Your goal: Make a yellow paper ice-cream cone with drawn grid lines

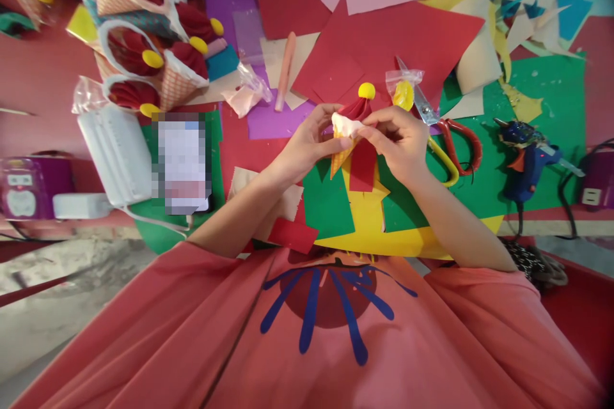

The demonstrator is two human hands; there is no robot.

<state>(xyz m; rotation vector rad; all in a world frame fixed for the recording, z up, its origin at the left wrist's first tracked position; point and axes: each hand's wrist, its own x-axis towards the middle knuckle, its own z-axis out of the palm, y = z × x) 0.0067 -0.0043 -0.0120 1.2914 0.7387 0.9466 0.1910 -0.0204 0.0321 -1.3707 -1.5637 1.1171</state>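
Both my hands hold one small paper craft cone [352, 124] over the coloured sheets. It has an orange checked cone, a white rim, red folded paper and a yellow ball on top. My left hand [307, 144] pinches its left side with fingers closed. From the right, my right hand [398, 140] grips it, fingers curled round the rim. A red paper strip [362, 166] hangs below the cone.
Finished cones [158, 57] lie in a heap at the upper left. Scissors with red and yellow handles [451, 144] and a small bag of yellow balls [403, 91] lie right of my hands. A blue glue gun [525, 156] rests further right. A white box [118, 153] sits left.
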